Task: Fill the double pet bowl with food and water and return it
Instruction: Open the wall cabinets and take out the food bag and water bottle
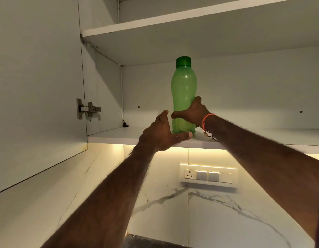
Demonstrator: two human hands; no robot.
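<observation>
A tall green plastic bottle (183,90) with a darker green cap stands upright on the bottom shelf (253,138) of an open wall cabinet. My right hand (192,112) is wrapped around the bottle's lower part, thumb across its front, an orange thread on the wrist. Just left of the bottle's base, my left hand (163,134) is spread open, its thumb at the shelf's front edge under the bottle; whether it touches the bottle is unclear. The double pet bowl is not in view.
The cabinet door (37,83) hangs open on the left with a metal hinge (88,109). An upper shelf (173,24) sits above the bottle. Below the cabinet, a lit marble wall carries a switch and socket panel (208,175). A dark counter edge (149,243) shows at the bottom.
</observation>
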